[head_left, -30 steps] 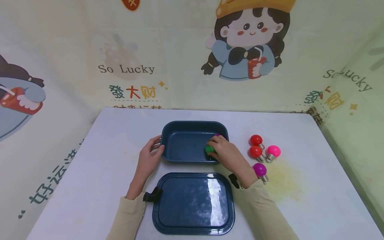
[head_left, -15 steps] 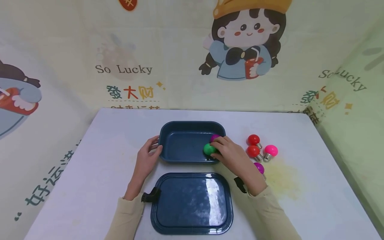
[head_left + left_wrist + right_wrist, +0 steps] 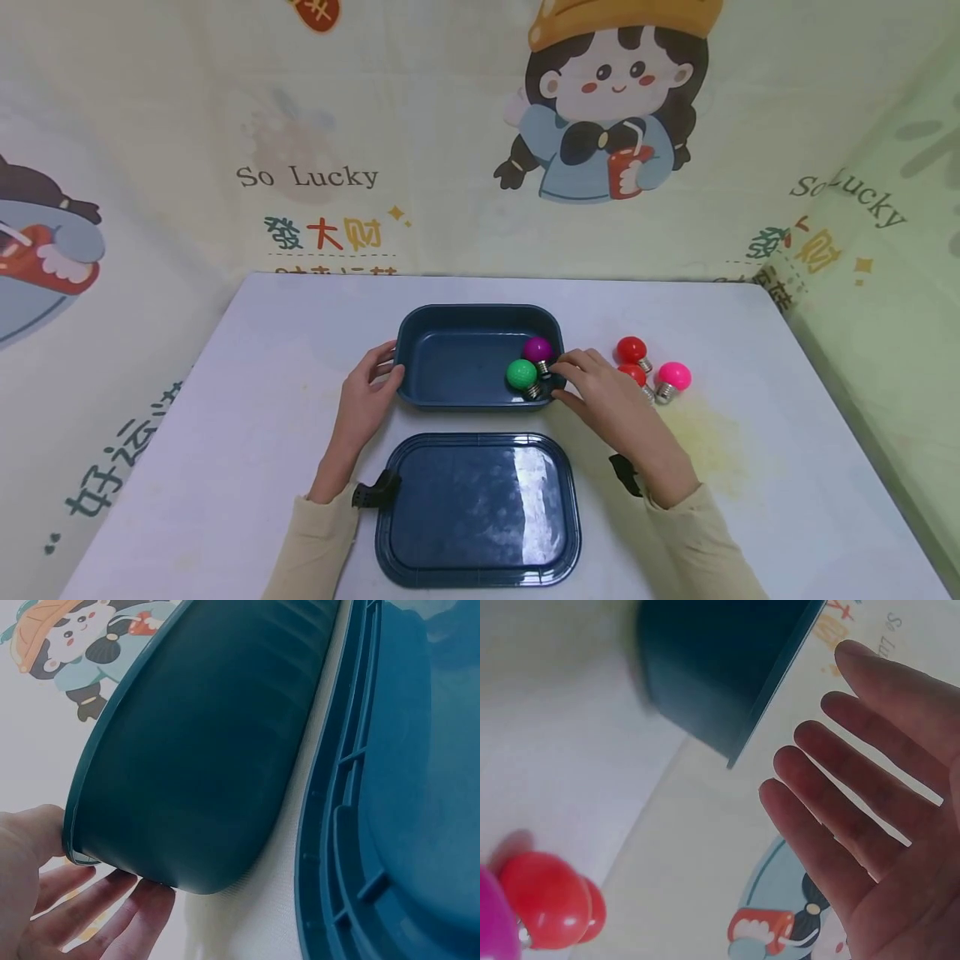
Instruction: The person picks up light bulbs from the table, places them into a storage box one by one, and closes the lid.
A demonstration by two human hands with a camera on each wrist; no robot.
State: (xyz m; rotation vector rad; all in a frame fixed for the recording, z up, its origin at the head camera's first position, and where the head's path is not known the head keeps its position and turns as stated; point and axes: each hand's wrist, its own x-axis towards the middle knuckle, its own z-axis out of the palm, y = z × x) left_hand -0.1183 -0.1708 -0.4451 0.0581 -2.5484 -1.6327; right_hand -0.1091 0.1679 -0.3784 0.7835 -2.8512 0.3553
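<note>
A dark blue plastic box (image 3: 457,367) lies with its long side facing me. Inside its right end rest a green light bulb (image 3: 521,374) and a purple light bulb (image 3: 537,349), both with metal screw bases. At the box's left end, my left hand (image 3: 369,398) holds on, thumb at the rim and fingers against the outer wall (image 3: 187,750). My right hand (image 3: 611,408) is by the right rim, fingers extended; in the right wrist view its spread fingers (image 3: 810,802) hold nothing.
Two red bulbs (image 3: 632,349) and a pink bulb (image 3: 674,376) lie on the white table (image 3: 300,333) to the right. Another purple bulb (image 3: 495,919) shows in the right wrist view. In front of the box lies a dark blue lid (image 3: 472,508).
My right hand has let go of the green bulb inside the box and drawn back to the right, over the rim. The left hand stays at the box's left end.
</note>
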